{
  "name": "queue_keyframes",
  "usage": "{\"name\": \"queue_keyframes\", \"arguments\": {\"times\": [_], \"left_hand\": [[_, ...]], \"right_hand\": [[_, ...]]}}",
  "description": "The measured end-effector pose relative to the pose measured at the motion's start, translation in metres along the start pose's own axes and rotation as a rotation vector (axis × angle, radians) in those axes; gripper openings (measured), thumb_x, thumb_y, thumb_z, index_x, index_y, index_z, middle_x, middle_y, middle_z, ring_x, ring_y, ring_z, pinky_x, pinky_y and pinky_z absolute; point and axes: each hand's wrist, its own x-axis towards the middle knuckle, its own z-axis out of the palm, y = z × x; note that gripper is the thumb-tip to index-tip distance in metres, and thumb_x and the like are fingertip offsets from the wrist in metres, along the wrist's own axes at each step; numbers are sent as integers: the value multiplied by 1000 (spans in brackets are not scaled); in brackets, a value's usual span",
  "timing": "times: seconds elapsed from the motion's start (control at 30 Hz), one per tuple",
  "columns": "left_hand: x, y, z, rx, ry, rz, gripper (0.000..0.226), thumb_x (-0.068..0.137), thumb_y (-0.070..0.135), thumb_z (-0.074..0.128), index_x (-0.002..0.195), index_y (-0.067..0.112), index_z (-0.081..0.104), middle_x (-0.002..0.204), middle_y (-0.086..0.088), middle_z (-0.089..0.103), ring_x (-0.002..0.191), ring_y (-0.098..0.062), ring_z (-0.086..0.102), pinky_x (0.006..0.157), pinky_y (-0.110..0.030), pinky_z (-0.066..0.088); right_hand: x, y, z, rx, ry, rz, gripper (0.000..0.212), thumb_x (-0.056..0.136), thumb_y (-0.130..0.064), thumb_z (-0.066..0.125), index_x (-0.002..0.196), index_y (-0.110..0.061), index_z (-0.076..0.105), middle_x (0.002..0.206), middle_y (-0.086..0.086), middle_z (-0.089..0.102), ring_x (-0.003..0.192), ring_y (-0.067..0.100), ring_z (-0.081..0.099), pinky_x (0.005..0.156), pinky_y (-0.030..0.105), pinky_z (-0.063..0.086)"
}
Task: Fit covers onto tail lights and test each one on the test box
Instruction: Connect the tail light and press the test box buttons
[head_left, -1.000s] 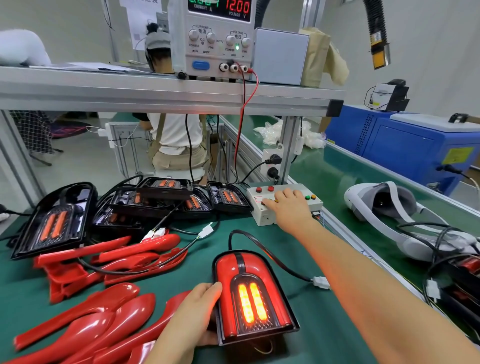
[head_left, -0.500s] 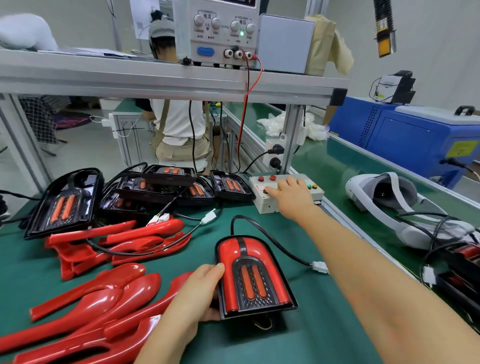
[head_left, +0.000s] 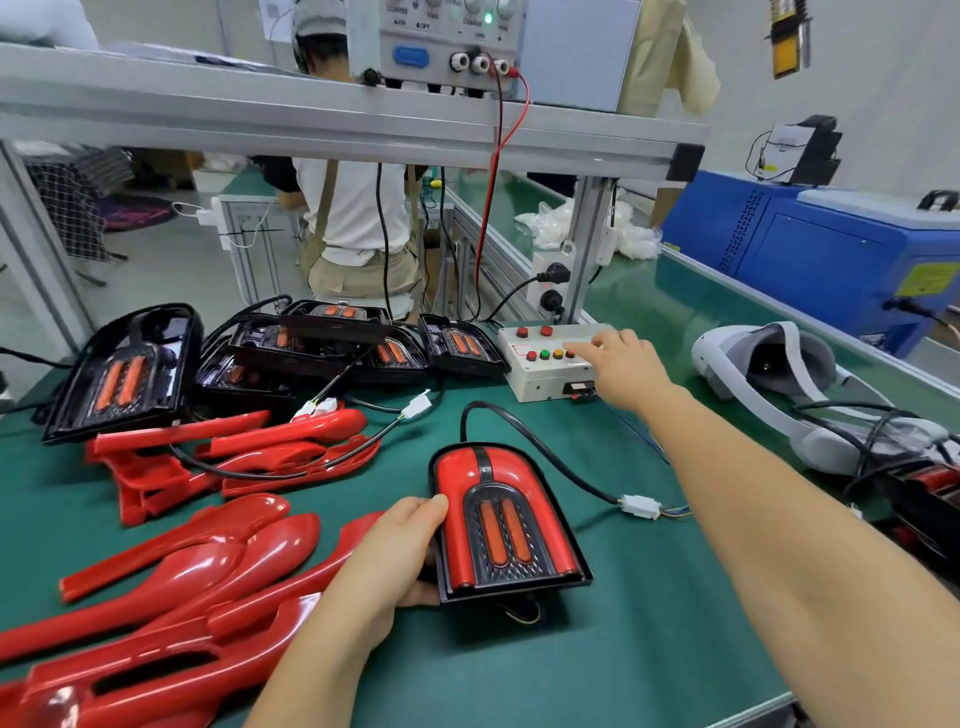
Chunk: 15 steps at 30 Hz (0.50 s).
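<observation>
- Holds the tail light (head_left: 506, 540) by its left edge with the left hand (head_left: 395, 551), thumb on top of the red cover (head_left: 457, 483), fingers curled round the rim.
- Lies flat on the green counter (head_left: 623, 623), that tail light, near the front edge and between the two forearms; cover fitted, the two orange strips dull, not glowing.
- Reaches the right hand (head_left: 623, 366) to the test box (head_left: 540, 376): index finger straight out, tip at the right end of the lower button row, grasping nothing.
- Stands at the back of the counter, the test box, just beside the rightmost of the bare black tail lights (head_left: 122, 371), which crowd the far left, some stacked.
- Runs a black cable (head_left: 524, 441) from the top of the held light in a loop to a white connector (head_left: 641, 505) on the counter to its right.
- Piled at the left, from mid-counter to the front corner: loose red covers (head_left: 208, 561), overlapping.
- On the shelf (head_left: 260, 119) above: a power supply (head_left: 447, 41), green lamp on, with a red lead (head_left: 491, 197) dropping behind the test box.
- To the right: a white headset (head_left: 769, 364) on the conveyor belt, and a blue machine (head_left: 810, 244) beyond.
- Behind the counter: a seated person (head_left: 358, 208), back turned.
</observation>
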Motion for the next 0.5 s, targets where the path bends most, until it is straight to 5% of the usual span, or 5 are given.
{"name": "queue_keyframes", "arguments": {"times": [0.33, 0.5], "left_hand": [[-1, 1, 1, -4, -26, 19, 26, 99, 34, 44, 102, 15, 60, 75, 3, 74, 66, -10, 71, 52, -28, 54], [-1, 1, 1, 5, 8, 12, 27, 98, 34, 44, 104, 12, 60, 83, -6, 73, 68, -16, 71, 55, -32, 56]], "right_hand": [[7, -13, -2, 34, -78, -14, 65, 91, -8, 41, 146, -43, 31, 142, 5, 38, 131, 29, 30, 107, 44, 29], [13, -17, -4, 110, -135, 30, 68, 90, -3, 39, 144, -44, 36, 145, 5, 36, 133, 29, 28, 105, 46, 32]]}}
